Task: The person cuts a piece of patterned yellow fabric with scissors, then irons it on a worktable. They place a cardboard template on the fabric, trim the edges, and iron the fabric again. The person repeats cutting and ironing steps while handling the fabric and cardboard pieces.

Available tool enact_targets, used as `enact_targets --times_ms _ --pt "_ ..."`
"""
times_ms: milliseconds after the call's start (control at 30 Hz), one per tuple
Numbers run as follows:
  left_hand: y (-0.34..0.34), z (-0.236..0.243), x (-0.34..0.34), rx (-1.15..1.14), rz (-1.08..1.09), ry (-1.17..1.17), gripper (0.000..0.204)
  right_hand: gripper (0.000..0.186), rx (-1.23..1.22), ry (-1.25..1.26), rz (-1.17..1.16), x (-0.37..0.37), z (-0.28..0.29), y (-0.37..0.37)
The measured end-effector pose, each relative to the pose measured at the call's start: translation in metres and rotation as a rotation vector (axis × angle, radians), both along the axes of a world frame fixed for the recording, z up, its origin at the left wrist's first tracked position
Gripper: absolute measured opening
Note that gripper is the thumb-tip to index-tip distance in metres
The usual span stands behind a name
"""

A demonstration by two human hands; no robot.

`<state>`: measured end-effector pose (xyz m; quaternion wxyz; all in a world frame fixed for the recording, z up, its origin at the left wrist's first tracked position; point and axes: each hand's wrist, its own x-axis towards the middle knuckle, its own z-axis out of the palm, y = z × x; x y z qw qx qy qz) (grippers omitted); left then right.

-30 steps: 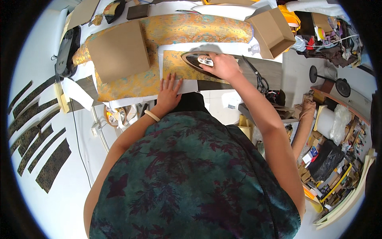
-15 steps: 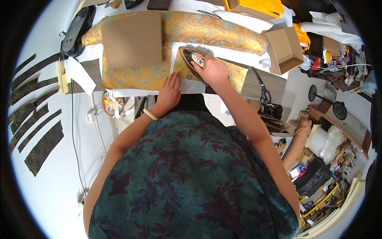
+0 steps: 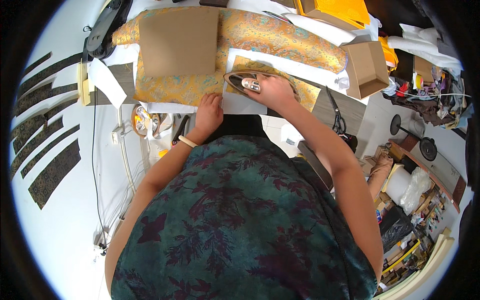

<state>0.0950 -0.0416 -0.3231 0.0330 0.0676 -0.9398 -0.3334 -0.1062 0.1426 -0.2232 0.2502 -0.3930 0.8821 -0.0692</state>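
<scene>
My right hand (image 3: 276, 93) is wrapped round the handle of a clothes iron (image 3: 236, 79). The iron lies across a smaller gold patterned fabric piece (image 3: 311, 95), with white sheet (image 3: 245, 104) beside and below it. My left hand (image 3: 209, 111) is at the near edge of a larger gold brocade fabric (image 3: 170, 90). Its fingers are bent over that edge and held together; the thumb is hidden. A square brown board (image 3: 179, 42) rests on the larger fabric, whose far part runs as a long gold roll (image 3: 280, 36) across the table.
Black-handled scissors (image 3: 336, 112) lie right of the iron on the grey tabletop (image 3: 322, 111). An open cardboard box (image 3: 366, 70) stands at the right end. White paper (image 3: 109, 82) hangs off the left end. A cloth pile (image 3: 430, 92) and crowded shelves (image 3: 410, 250) are farther right.
The iron has turned from slanting to lying more sideways. My left hand has slid back to the fabric's near edge, its spread fingers now bent and together. The whole view has shifted slightly.
</scene>
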Motion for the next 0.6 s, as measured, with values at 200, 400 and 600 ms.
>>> enact_targets --times_ms 200,400,600 --pt "-0.004 0.002 0.001 0.026 0.113 -0.01 0.032 0.058 0.046 -0.012 0.179 0.004 0.005 0.004" --pt "-0.004 -0.005 -0.001 0.056 0.141 0.0 0.032 0.06 -0.002 -0.016 -0.098 0.024 -0.002 0.007" --pt "-0.002 -0.009 -0.004 0.122 0.145 0.013 0.028 0.063 -0.234 -0.275 -0.725 0.049 -0.019 -0.011"
